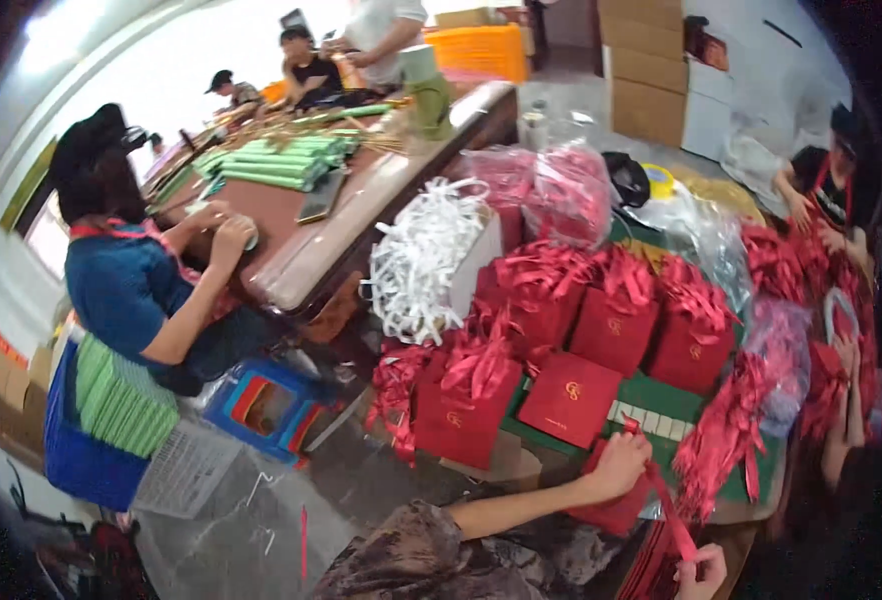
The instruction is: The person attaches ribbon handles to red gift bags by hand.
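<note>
My left hand [621, 466] is closed at the top of a small red gift bag [606, 508], fingers pinched on a red ribbon. That red ribbon [673, 515] runs down to my right hand [701, 573], which grips its lower part between thumb and fingers near the bottom edge. Just beyond my left hand lies a flat red gift bag [571, 398] with gold print. Beside it is a row of small white pieces [651, 420] on the green table top [536, 435]. More red bags [466, 415] with ribbon handles stand behind.
White ribbons [426, 260] fill a box at the back. Loose red ribbons [721, 440] hang at the right, beside a plastic-wrapped bundle [781, 365]. A co-worker in blue [126, 290] sits left at a brown table [271, 225]; a blue stool [261, 405] stands between. Another person [831, 190] works far right.
</note>
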Demonstrator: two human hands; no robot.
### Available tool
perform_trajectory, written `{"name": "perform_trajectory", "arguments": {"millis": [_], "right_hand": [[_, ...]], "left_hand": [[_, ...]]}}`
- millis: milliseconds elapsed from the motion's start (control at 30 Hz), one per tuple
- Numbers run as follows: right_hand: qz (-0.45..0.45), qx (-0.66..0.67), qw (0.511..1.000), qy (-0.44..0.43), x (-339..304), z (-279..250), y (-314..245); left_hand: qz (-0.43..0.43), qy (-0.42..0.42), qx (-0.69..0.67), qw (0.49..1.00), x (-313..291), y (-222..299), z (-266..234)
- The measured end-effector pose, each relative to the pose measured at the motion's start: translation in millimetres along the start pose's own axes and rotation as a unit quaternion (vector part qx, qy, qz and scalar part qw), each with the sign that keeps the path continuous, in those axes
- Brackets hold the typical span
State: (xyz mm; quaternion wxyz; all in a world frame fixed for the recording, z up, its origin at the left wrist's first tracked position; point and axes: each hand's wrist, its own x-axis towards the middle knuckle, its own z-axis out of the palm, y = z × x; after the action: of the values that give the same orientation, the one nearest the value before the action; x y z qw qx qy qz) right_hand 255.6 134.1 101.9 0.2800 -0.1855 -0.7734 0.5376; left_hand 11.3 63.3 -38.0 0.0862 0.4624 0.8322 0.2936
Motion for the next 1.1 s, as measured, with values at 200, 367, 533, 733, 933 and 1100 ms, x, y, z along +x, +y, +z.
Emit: {"name": "perform_trajectory", "arguments": {"millis": [200,367,533,733,933,1100], "right_hand": [[0.06,-0.011,0.998,-0.019,43.8,42.8,19.9],[0.016,-0.245,0.964,-0.105,55.8,63.1,16.1],[0.068,-0.159,0.985,-0.02,52.1,72.1,25.8],[0.075,-0.117,0.99,-0.029,55.8,77.0,17.9],[0.14,0.064,0.988,-0.01,44.2,71.6,45.7],[0.108,0.064,0.991,0.053,39.7,82.1,60.3]], "left_hand": [[0.115,0.165,-0.224,0.954,-23.5,20.7,-38.5],[0.144,-0.078,-0.43,0.888,-33.3,35.9,-64.3],[0.093,-0.032,-0.449,0.888,-36.4,33.6,-53.2],[-0.042,-0.119,-0.558,0.82,-49.9,14.4,-51.3],[-0.125,-0.217,-0.727,0.64,-59.8,19.4,-24.4],[-0.121,-0.107,-0.601,0.783,-61.9,19.6,-35.4]]}}
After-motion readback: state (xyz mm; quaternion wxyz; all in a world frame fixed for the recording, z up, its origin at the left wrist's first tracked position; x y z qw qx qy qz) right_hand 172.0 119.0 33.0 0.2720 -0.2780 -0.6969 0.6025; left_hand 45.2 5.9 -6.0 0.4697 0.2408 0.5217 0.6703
